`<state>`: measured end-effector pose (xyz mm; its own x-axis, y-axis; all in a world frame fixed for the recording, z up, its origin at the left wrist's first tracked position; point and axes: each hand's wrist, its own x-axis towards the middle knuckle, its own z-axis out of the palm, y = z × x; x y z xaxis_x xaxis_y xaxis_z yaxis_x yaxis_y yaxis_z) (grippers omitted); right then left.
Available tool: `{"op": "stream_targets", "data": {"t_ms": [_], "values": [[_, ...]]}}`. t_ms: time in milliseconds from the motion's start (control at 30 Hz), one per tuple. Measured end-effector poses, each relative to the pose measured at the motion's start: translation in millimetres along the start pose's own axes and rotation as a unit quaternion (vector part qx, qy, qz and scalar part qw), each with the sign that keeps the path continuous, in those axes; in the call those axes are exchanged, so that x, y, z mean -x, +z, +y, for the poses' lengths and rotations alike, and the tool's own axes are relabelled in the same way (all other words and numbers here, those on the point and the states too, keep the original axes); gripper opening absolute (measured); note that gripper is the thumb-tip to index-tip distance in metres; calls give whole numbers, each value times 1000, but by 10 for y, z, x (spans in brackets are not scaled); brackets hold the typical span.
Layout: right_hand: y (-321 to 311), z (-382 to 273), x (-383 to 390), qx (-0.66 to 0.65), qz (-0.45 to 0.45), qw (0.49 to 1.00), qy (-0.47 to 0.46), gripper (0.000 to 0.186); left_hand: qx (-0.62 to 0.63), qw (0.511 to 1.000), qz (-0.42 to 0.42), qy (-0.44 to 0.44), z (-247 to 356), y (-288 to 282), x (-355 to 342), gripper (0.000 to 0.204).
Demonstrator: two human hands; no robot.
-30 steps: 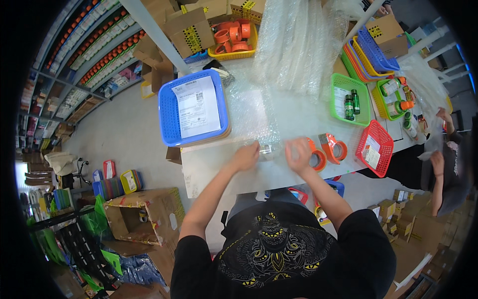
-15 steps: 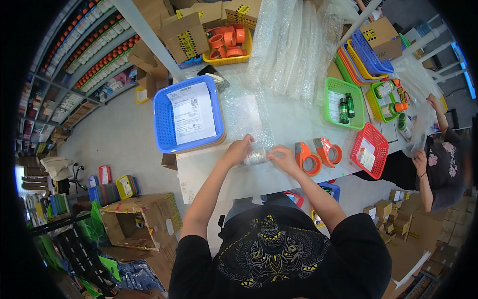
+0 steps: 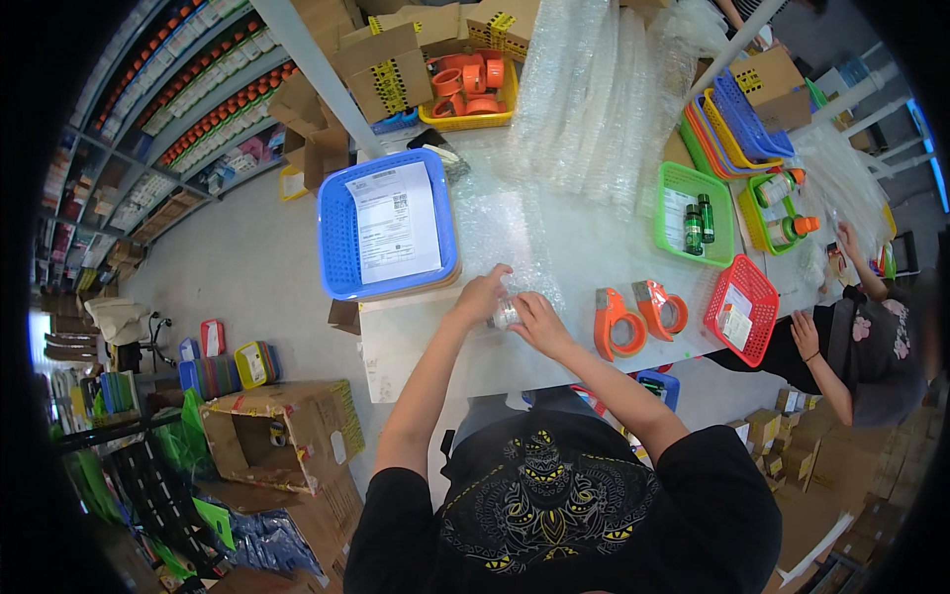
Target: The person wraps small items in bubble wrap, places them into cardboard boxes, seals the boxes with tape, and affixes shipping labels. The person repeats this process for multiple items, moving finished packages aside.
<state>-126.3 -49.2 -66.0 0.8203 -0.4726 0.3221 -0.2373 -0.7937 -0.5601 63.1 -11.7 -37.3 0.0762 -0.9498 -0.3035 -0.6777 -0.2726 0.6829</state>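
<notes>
My left hand point(image 3: 480, 297) and my right hand point(image 3: 535, 322) are closed round a small clear cylindrical container point(image 3: 505, 313) at the front edge of a bubble wrap sheet point(image 3: 520, 247) lying on the table point(image 3: 401, 356). My fingers hide part of the container, and its contents are unclear. Left of the sheet sits a blue basket point(image 3: 333, 238) with printed papers point(image 3: 396, 223) in it. To the right of my hands stand two orange tape dispensers point(image 3: 614, 324).
Bubble wrap piles point(image 3: 584, 99), a yellow basket of tape dispensers point(image 3: 465, 119), green bottle baskets point(image 3: 668, 188), stacked baskets point(image 3: 742, 109), a red basket point(image 3: 722, 307) and two posts point(image 3: 317, 79) surround the workspace. A co-worker point(image 3: 871, 356) works at right. A big carton point(image 3: 297, 436) is lower left.
My right hand has moved left from beside the dispensers onto the small container, closer to my left hand. The co-worker's hands have shifted, one lower at the table's edge.
</notes>
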Motion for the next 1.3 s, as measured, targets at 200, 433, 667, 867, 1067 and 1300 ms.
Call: {"op": "stream_targets", "data": {"t_ms": [200,433,667,867,1067,1300], "values": [[-15,166,50,44,-64,997,-28,55,-251,956,124,83,198,497,602,74],[56,118,18,7,-39,999,5,58,-168,965,182,88,-96,845,452,60],[109,-404,780,27,-94,993,70,49,-103,991,50,67,-8,1152,1244,62],[235,-158,128,187,-30,977,103,22,-288,933,213,13,323,873,1215,66],[83,120,-481,171,-13,980,100,18,-399,895,197,42,238,898,642,58],[46,-311,722,171,-78,977,97,20,-236,962,110,87,188,1296,1202,47]]}}
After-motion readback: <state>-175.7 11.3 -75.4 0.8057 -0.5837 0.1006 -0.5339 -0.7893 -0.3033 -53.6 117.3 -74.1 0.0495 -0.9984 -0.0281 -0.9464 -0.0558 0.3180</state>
